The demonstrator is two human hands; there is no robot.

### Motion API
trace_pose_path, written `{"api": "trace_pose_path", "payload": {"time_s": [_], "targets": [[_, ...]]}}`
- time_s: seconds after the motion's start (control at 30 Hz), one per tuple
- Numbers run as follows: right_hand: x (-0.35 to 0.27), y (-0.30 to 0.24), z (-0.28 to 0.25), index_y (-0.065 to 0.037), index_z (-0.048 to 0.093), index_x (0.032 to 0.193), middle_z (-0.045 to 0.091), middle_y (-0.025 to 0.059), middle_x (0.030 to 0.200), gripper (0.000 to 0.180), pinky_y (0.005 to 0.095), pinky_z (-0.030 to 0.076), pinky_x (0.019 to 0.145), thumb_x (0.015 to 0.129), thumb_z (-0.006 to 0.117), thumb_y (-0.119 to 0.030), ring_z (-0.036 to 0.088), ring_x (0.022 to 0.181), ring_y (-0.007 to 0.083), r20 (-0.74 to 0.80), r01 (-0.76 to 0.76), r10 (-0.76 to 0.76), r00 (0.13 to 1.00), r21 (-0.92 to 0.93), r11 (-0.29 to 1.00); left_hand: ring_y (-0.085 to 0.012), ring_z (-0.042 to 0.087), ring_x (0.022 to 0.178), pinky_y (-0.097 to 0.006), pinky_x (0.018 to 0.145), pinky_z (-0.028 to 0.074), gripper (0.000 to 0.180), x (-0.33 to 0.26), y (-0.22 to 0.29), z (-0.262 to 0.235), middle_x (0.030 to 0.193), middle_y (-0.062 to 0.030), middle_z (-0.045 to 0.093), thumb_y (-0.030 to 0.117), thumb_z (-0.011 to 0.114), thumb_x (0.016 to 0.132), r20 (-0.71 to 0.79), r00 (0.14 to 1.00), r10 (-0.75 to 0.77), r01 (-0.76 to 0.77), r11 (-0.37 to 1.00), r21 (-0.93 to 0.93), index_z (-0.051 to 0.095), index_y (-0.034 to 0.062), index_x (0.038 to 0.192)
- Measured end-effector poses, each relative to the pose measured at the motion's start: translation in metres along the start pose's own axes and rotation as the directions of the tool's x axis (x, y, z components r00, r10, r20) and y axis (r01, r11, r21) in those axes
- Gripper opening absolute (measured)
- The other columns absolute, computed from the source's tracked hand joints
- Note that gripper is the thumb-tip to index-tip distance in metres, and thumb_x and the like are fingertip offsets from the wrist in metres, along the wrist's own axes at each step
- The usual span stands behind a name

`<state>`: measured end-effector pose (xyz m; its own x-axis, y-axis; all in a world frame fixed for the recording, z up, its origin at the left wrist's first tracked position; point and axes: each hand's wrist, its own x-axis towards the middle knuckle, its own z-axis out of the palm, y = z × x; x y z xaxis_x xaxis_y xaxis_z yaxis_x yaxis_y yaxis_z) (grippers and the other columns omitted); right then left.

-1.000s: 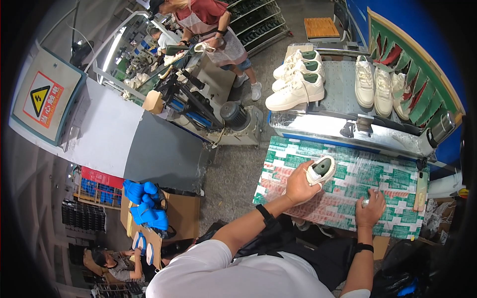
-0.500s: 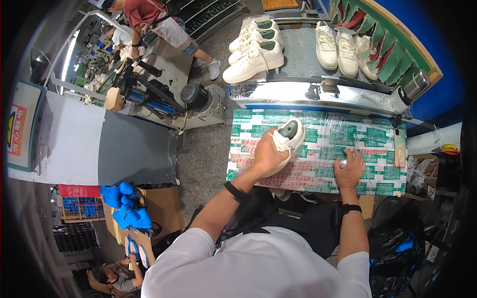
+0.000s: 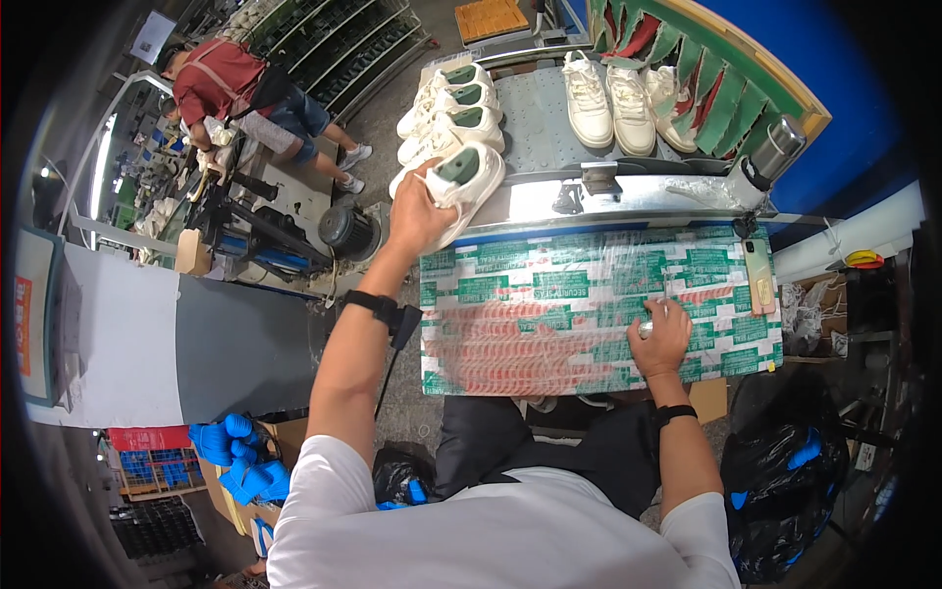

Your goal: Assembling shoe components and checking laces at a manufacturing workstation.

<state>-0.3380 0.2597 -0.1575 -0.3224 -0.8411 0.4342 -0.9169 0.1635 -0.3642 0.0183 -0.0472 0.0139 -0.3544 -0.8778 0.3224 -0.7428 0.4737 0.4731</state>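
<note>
My left hand [image 3: 420, 214] grips a cream-white sneaker [image 3: 481, 188] with a dark green insole. It holds the sneaker tilted at the near edge of a metal conveyor [image 3: 535, 128], in front of a row of matching sneakers [image 3: 444, 123]. My right hand [image 3: 663, 339] rests low over the tabletop covered in green-and-white tape [image 3: 549, 294]. Its fingers are curled round a small shiny silvery object [image 3: 645, 329], whose kind I cannot make out.
Three more cream sneakers [image 3: 630, 110] stand at the right of the conveyor, before a green strip curtain [image 3: 706, 83]. A steel flask [image 3: 775, 152] and a phone [image 3: 756, 270] are at the right. Another person [image 3: 231, 83] works at machinery far left.
My left hand has carried the sneaker from over the taped tabletop forward and left to the sneaker row. My right hand keeps the silvery object over the tabletop. The view has shifted.
</note>
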Motion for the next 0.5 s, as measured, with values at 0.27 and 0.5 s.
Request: {"api": "trace_pose_path", "payload": {"time_s": [0.27, 0.5], "targets": [[-0.003, 0.003, 0.001, -0.010, 0.074, 0.120, 0.063, 0.0179, 0.124, 0.040, 0.0556, 0.047, 0.105, 0.082, 0.081, -0.021, 0.061, 0.117, 0.0421, 0.004, -0.028, 0.029, 1.000, -0.017, 0.999, -0.0430, 0.052, 0.137, -0.052, 0.118, 0.038, 0.090, -0.031, -0.018, 0.065, 0.144, -0.0248, 0.058, 0.027, 0.092, 0.081, -0.304, 0.952, 0.027, 0.007, 0.994, 0.111, 0.048, -0.0048, 0.153], [0.001, -0.004, -0.001, -0.010, 0.074, 0.119, 0.064, 0.0177, 0.122, 0.039, 0.0565, 0.047, 0.107, 0.082, 0.081, -0.021, 0.061, 0.116, 0.0407, 0.022, -0.022, 0.022, 0.999, -0.004, 1.000, -0.0419, 0.056, 0.131, -0.053, 0.112, 0.038, 0.092, -0.029, -0.034, 0.064, 0.138, -0.0213, 0.063, 0.046, 0.093, 0.078, -0.398, 0.916, 0.053, 0.083, 0.945, 0.316, 0.054, -0.0014, 0.147]]}}
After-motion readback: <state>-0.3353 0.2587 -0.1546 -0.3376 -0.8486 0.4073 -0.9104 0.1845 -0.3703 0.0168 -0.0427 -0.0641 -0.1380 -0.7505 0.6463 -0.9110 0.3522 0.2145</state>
